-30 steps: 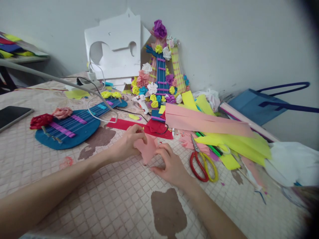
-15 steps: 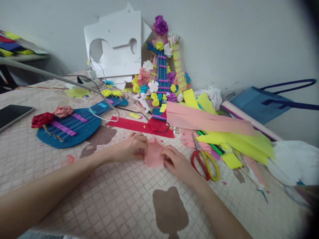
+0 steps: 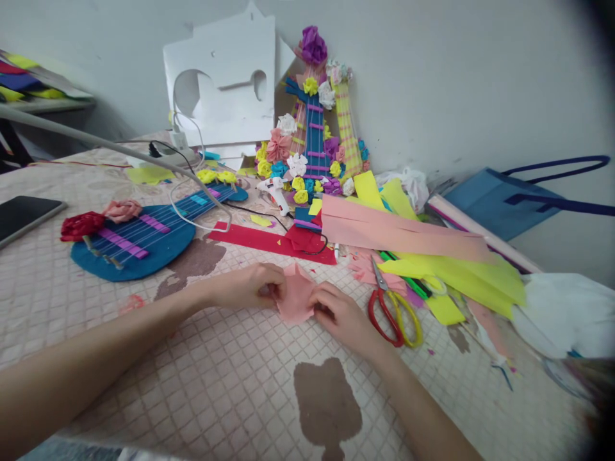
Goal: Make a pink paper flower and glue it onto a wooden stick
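Pinches pink paper (image 3: pixel 296 298) by opposite sides with left hand (image 3: pixel 262 282) and right hand (image 3: pixel 340 312), well in from the table's (image 3: pixel 216 378) near edge. Works just short of a red strip (image 3: pixel 250 239), with scissors (image 3: pixel 382 290) to the right and a blue guitar (image 3: pixel 161 248) toward the left edge.

2 bare forearms (image 3: pixel 125 342) slant inward — left hand (image 3: pixel 259 285) and right hand (image 3: pixel 340 312) near each other, each pinching.

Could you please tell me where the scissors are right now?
In the head view, the scissors lie on the table right of centre, between the right hand and the yellow paper.
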`<state>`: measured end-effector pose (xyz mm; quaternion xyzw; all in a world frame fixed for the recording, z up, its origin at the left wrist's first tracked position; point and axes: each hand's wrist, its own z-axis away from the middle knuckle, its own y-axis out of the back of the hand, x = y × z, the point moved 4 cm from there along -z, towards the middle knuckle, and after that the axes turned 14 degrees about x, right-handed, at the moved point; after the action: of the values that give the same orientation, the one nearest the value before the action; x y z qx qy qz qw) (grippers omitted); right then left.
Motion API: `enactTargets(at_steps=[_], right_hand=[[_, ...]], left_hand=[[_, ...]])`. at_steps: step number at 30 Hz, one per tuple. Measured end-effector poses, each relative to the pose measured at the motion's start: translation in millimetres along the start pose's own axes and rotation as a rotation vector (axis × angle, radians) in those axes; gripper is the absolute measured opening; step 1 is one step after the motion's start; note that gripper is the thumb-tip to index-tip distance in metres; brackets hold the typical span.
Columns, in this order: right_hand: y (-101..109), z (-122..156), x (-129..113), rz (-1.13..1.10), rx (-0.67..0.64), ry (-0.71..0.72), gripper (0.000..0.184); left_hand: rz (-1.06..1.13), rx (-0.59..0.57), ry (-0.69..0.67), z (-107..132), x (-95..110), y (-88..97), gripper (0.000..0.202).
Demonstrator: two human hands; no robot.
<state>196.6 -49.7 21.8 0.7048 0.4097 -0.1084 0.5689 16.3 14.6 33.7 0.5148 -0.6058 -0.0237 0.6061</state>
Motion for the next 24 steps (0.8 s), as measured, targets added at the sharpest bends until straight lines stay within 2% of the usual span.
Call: enactTargets(at_steps=[3,7,10,17,24], right_hand=[[-2,-2,-2,0.026,0.029,-0.059,0.014],[-7,-5,-5,0.086,0.084,-0.131,0.009],[-10,-5,-5,0.121,0.110,-0.144,0.009],[-4,-7,-7,-0.013,0.107,-0.095,0.010],[3,-9,-4,-0.099,-0.014,-0.090,0.010]], left_hand=[[-0.003,0.006,0.101,0,-4,-3.6,0.003],[-0.090,0.108,0.186,2,-8,-8.7,0.014],[-0.113,0.153,0.204,3,-8,-13.7,0.015],[-0.148,0.182,0.161,6,-6,-17.8,0.016],[-0.025,0.056,0.045,4,-1,-10.9,0.007]])
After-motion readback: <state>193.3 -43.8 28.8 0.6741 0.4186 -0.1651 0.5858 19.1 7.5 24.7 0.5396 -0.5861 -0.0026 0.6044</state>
